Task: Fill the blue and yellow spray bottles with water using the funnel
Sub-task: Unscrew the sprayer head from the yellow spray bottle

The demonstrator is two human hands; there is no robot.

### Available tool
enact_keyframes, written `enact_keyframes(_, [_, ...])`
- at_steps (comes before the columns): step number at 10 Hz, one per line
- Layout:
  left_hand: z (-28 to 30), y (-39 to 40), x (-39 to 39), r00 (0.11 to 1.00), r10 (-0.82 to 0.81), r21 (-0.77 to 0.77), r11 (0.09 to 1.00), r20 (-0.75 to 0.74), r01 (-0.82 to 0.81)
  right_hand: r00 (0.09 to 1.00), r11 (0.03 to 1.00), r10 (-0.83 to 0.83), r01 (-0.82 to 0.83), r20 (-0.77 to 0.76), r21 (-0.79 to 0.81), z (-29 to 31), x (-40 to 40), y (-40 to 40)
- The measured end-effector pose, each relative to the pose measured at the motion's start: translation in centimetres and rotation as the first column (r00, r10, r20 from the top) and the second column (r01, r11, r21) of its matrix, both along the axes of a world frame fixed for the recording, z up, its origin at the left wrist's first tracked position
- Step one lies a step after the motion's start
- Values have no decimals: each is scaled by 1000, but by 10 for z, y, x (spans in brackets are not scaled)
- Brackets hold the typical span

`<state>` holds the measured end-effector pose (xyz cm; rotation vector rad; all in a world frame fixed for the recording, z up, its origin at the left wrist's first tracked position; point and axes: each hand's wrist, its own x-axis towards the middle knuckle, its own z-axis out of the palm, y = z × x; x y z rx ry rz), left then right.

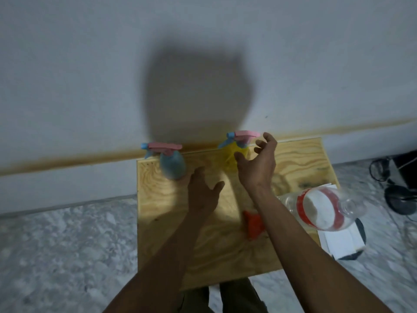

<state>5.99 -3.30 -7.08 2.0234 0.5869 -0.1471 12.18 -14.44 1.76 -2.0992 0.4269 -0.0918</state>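
A blue spray bottle (172, 164) with a pink and blue trigger head stands at the back left of the wooden board (158, 199). A yellow spray bottle (232, 157) with the same kind of head stands at the back middle. My left hand (203, 193) reaches forward with relaxed fingers, its fingertips near the base of the blue bottle. My right hand (259, 161) hovers open just right of the yellow bottle, fingers spread and holding nothing. An orange-red funnel (253, 224) lies on the board, partly hidden by my right forearm.
A clear plastic water bottle (320, 206) with a red and white label lies on its side at the board's right edge, over white paper (338, 242). A white wall stands right behind the board. Black cables and a dark object (399, 199) lie on the speckled floor at right.
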Motion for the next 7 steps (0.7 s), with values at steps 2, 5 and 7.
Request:
enact_keyframes(2, [12, -37, 57, 997, 38, -129, 991, 64, -30, 996, 987, 74, -67, -41, 148, -23, 19, -9])
enact_keyframes(5, [5, -44, 43, 993, 67, 78, 994, 100, -75, 968, 965, 237, -244, 80, 97, -40, 11, -17])
enact_keyframes(7, [42, -36, -26, 962, 115, -3, 993, 247, -118, 922, 915, 348, -373, 167, 153, -7, -29, -13])
